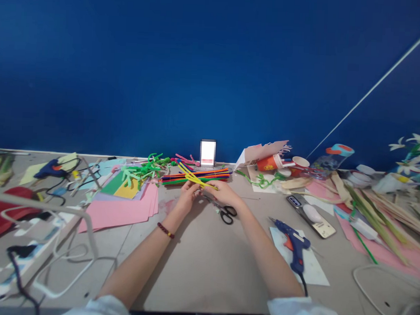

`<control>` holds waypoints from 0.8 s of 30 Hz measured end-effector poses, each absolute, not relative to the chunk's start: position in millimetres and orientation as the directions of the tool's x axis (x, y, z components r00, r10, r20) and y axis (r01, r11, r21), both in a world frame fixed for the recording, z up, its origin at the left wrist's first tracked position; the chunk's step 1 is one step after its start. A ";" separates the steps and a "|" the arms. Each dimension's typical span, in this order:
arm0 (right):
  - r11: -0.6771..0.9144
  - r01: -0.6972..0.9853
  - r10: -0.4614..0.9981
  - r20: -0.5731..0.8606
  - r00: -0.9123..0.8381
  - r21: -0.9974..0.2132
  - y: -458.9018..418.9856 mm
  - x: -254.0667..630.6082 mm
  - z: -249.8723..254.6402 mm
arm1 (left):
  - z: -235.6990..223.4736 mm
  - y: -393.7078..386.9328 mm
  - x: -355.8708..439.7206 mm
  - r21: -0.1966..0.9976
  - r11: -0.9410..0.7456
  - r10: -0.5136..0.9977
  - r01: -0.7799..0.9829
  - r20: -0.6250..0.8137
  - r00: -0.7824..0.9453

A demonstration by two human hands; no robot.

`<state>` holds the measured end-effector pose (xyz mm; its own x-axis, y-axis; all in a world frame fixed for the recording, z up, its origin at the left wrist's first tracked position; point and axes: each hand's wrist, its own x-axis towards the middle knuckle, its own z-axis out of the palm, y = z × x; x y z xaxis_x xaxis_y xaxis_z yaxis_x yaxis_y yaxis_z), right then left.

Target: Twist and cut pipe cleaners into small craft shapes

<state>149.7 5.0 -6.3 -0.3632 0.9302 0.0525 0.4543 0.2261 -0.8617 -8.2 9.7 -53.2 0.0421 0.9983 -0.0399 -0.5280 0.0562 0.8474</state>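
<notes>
Clamping yellow pipe cleaners (191, 175) above the worktop (205, 268), the fingers (195, 187) of the left hand (186, 197) and right hand (225, 194) press together, just before one multicoloured pipe-cleaner bundle (172, 178). One pair of scissors (224, 213) lies beneath the right hand; two glue guns (291, 242) lie well apart, one per side.

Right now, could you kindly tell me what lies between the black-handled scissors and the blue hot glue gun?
The person's bare right forearm lies there, in the head view.

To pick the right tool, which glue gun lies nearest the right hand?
The blue glue gun on white paper; the other glue gun lies far left, beyond the pink paper.
</notes>
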 end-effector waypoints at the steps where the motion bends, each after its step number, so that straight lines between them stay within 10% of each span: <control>1: 0.244 0.481 0.925 0.052 -0.377 -0.842 5.4 151.0 -5.9 | -53.1 10.6 -8.6 0.843 0.050 0.999 -0.535 -0.039 0.032; 24: 0.244 0.686 0.953 0.038 -0.301 -0.686 9.8 202.5 7.3 | -58.9 29.7 -23.9 0.776 0.032 0.987 -0.630 -0.125 -0.104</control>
